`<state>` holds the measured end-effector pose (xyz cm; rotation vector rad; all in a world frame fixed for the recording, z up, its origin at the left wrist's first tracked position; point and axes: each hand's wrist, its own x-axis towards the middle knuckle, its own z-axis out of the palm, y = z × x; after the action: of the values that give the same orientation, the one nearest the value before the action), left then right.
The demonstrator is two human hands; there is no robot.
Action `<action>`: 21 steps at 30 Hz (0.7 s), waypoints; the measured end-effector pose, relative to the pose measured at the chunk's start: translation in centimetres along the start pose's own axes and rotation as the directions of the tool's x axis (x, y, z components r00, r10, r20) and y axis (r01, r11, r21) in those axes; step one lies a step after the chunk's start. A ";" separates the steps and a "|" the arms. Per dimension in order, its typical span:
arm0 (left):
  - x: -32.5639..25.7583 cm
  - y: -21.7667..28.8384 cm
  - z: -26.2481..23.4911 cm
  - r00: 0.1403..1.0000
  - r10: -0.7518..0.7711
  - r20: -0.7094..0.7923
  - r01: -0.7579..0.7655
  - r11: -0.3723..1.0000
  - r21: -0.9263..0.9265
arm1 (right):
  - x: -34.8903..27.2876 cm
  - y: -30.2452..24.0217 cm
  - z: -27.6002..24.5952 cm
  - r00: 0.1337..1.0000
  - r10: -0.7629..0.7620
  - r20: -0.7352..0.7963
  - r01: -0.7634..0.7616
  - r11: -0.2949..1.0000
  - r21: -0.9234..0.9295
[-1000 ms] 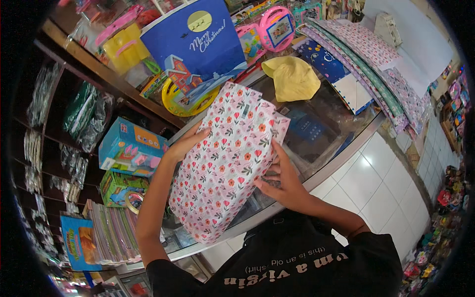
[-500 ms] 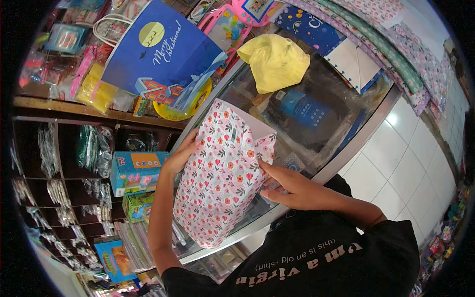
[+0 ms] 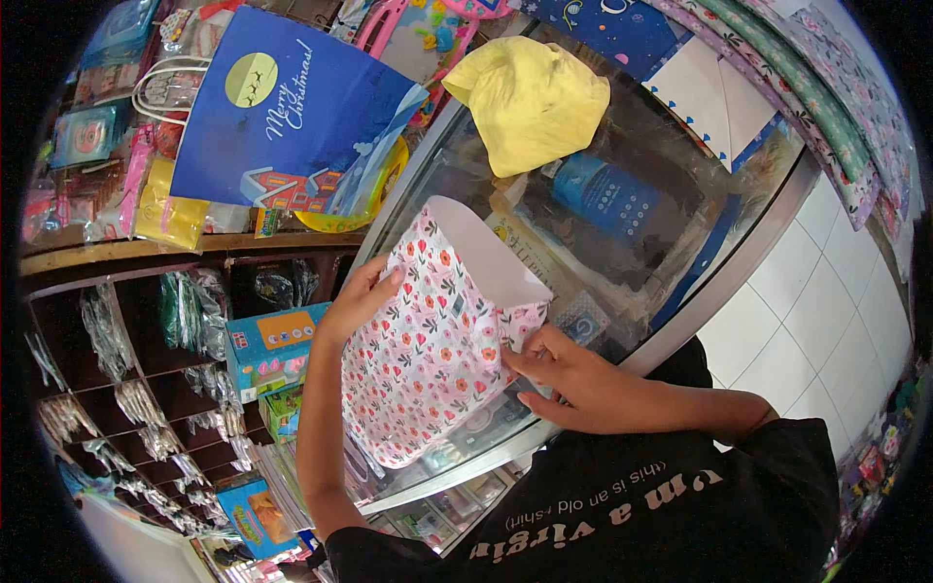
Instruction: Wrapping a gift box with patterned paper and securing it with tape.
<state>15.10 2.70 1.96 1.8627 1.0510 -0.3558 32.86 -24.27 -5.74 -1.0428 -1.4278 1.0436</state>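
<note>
A parcel of white floral wrapping paper (image 3: pixel 428 340) lies slantwise on the glass counter. The far end of the paper stands open, with its plain white inner side (image 3: pixel 486 257) showing; what may lie inside is hidden. My left hand (image 3: pixel 364 299) grips the parcel's left edge, thumb on top and the other fingers mostly out of sight behind it. At the right side, near the open end, my right hand (image 3: pixel 564 381) pinches the folded paper edge between thumb and fingers.
Beyond the parcel, a crumpled yellow cloth (image 3: pixel 535 102) sits on the glass counter (image 3: pixel 671 301). A blue gift bag (image 3: pixel 282 126) stands at far left, above shelves (image 3: pixel 126 330) of small packets and boxes (image 3: pixel 277 350). Rolls of floral paper (image 3: pixel 797 78) and a white envelope (image 3: pixel 714 102) lie far right.
The paper's far end gapes wider, showing more of the white inner side. My right hand has closed on the folded right edge. The whole view has shifted slightly.
</note>
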 end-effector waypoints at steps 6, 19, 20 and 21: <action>1.5 1.7 0.6 0.974 0.225 -0.005 -0.224 0.971 -0.080 | 0.0 0.1 -0.3 0.998 -0.055 -0.029 0.057 0.995 0.083; 3.4 1.3 1.2 0.938 0.341 0.059 -0.337 0.939 -0.067 | -0.3 0.4 -0.1 0.996 -0.077 0.045 0.080 0.994 -0.075; 3.5 1.2 1.2 0.939 0.341 0.050 -0.339 0.940 -0.047 | -0.4 0.5 0.0 0.996 -0.085 0.040 0.088 0.991 -0.097; 3.5 1.0 1.1 0.939 0.342 0.048 -0.339 0.939 -0.047 | -0.4 0.4 0.0 0.995 -0.086 0.041 0.089 0.991 -0.098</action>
<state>18.19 3.36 -0.18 1.9460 0.6743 -0.1799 32.92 -24.56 -6.22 -1.0269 -1.5553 0.9406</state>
